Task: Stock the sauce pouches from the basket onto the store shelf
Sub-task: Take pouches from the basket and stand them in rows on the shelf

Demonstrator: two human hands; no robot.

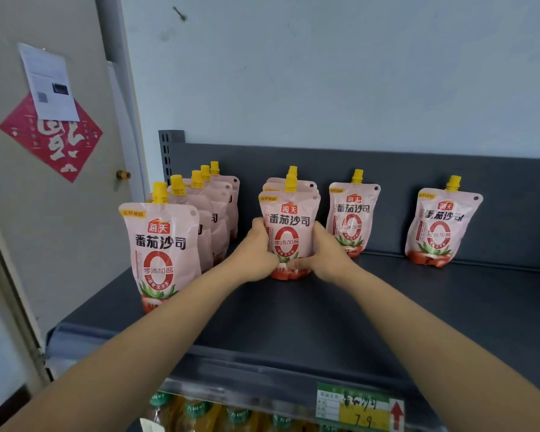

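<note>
One sauce pouch [289, 219] is standing upright on the shelf [293, 322]. Left grip [256, 257] and right grip [325, 257] are both clasping its sides.

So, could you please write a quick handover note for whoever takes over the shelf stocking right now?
Left hand and right hand: both grip the middle front pouch by its sides, upright on the shelf.
Done: left row stands several deep; more pouches stand behind the held one; a single pouch and a far-right pouch stand at the back.
Left: let go, then fill the middle and right rows. Basket is out of view, so remaining stock is unknown.
</note>
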